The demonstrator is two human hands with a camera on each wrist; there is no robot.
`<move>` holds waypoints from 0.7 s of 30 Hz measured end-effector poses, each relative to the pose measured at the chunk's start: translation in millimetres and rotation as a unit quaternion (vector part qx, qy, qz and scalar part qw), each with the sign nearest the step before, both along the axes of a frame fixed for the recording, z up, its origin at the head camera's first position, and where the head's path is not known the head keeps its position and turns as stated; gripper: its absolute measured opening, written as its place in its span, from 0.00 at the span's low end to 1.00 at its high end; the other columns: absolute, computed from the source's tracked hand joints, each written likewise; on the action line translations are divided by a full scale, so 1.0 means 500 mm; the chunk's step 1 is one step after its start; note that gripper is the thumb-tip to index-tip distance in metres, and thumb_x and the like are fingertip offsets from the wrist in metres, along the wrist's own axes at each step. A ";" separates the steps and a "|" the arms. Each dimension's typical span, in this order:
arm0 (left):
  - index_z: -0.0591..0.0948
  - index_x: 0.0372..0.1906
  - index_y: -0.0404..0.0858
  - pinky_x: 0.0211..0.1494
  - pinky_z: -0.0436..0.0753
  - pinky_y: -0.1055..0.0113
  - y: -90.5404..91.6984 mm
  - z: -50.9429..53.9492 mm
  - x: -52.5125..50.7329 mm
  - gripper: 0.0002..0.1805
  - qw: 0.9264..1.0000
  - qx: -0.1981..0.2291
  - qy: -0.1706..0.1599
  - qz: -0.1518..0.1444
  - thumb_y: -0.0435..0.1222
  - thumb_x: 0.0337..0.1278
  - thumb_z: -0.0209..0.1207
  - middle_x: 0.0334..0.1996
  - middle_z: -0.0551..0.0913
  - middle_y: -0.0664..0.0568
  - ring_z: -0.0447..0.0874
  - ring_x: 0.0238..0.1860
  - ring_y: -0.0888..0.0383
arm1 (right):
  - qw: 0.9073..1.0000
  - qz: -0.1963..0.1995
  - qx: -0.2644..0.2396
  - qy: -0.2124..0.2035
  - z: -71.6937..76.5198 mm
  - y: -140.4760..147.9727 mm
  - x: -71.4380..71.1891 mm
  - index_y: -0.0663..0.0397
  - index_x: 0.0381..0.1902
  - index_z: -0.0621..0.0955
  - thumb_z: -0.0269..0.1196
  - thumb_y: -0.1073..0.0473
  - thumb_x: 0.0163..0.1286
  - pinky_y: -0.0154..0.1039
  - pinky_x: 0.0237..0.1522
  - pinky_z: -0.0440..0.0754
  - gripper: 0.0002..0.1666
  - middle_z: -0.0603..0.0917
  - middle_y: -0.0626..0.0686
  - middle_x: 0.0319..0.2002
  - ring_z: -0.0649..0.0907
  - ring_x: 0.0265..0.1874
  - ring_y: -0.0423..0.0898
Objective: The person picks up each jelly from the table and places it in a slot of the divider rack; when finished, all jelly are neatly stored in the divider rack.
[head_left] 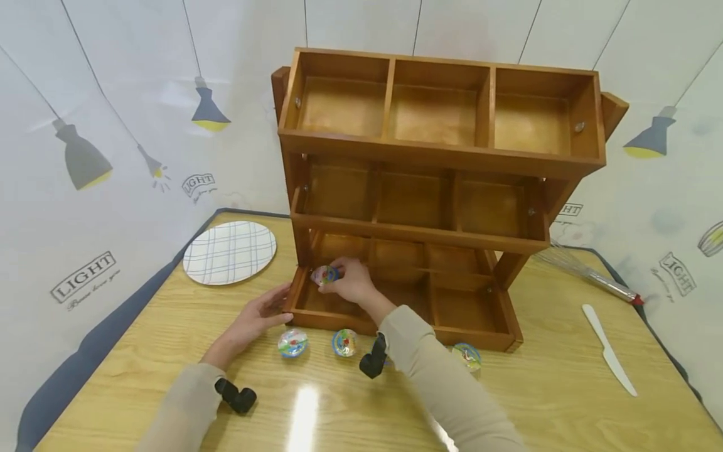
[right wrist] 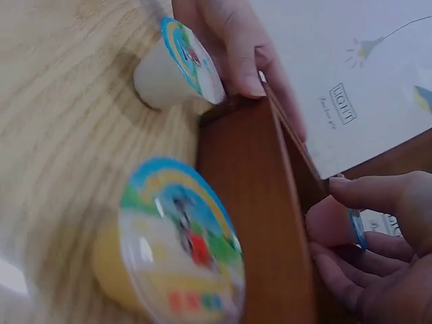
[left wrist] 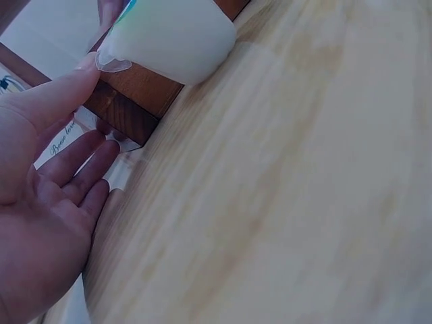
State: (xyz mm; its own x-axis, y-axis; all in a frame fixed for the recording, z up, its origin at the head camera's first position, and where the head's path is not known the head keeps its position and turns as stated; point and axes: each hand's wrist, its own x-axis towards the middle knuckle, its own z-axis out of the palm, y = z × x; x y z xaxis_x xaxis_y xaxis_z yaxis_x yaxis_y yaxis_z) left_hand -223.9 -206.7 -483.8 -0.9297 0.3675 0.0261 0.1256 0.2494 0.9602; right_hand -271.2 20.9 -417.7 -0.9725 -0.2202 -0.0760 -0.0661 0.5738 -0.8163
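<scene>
Three lidded cups (head_left: pixel 292 343) sit just in front of the wooden shelf (head_left: pixel 420 231) (a bluish scrap, too hidden to identify, peeks past the right sleeve (head_left: pixel 460 402) blocking the view). One white knife (head_left: pixel 607 353) lies right of the shelf. The left hand (head_left: pixel 257 317), fingers extended, touches its front left corner; the right hand (head_left: pixel 353 282) pinches one pink, blue-rimmed cup (head_left: pixel 324 275) at its bottom-left compartment. Two three-compartment tiers rise above. Farther back, one checked plate (head_left: pixel 230 252) lies left of the shelf, one whisk (head_left: pixel 604 284) right.
</scene>
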 end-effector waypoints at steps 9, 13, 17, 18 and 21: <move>0.56 0.67 0.46 0.64 0.62 0.50 -0.002 0.002 -0.001 0.38 1.000 0.009 -0.005 -0.001 0.44 0.51 0.59 0.66 0.60 0.44 0.59 0.65 0.45 | 0.999 -0.028 0.042 -0.017 -0.034 -0.034 0.002 0.58 0.50 0.75 0.70 0.55 0.45 0.44 0.47 0.76 0.32 0.77 0.58 0.47 0.75 0.45 0.53; 0.57 0.67 0.46 0.64 0.64 0.50 -0.001 0.002 0.002 0.37 1.000 0.013 -0.006 0.002 0.43 0.52 0.58 0.65 0.61 0.44 0.60 0.64 0.46 | 0.999 -0.030 0.029 -0.023 -0.046 -0.035 -0.001 0.56 0.52 0.74 0.70 0.54 0.46 0.46 0.50 0.75 0.33 0.75 0.58 0.50 0.74 0.47 0.54; 0.57 0.67 0.44 0.64 0.64 0.50 0.002 -0.002 0.002 0.37 1.000 0.020 -0.007 0.002 0.41 0.52 0.58 0.65 0.61 0.42 0.60 0.64 0.45 | 0.999 -0.033 0.017 -0.023 -0.055 -0.037 -0.005 0.55 0.53 0.73 0.69 0.54 0.47 0.48 0.52 0.74 0.34 0.74 0.59 0.52 0.74 0.49 0.56; 0.57 0.67 0.43 0.64 0.63 0.50 0.002 -0.004 0.003 0.37 1.000 0.023 -0.008 0.002 0.40 0.52 0.58 0.65 0.61 0.42 0.60 0.64 0.45 | 0.999 -0.034 0.016 -0.023 -0.057 -0.038 -0.005 0.55 0.54 0.72 0.69 0.54 0.47 0.48 0.53 0.73 0.35 0.74 0.59 0.52 0.73 0.50 0.56; 0.57 0.67 0.42 0.64 0.63 0.50 0.005 -0.003 0.002 0.36 1.000 0.025 -0.010 0.002 0.40 0.52 0.58 0.65 0.61 0.41 0.60 0.64 0.44 | 0.999 -0.036 0.014 -0.017 -0.057 -0.042 -0.006 0.57 0.55 0.71 0.69 0.54 0.48 0.48 0.53 0.73 0.35 0.74 0.60 0.52 0.73 0.50 0.57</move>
State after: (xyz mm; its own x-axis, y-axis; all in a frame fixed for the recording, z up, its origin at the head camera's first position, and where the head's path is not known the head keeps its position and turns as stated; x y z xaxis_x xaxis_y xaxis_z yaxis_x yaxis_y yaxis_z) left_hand -222.8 -204.4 -485.3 -0.9315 0.3627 0.0269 0.1063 0.2007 0.9739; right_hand -274.0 0.1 -446.2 -0.9824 -0.1480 -0.1139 0.0028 0.5981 -0.8014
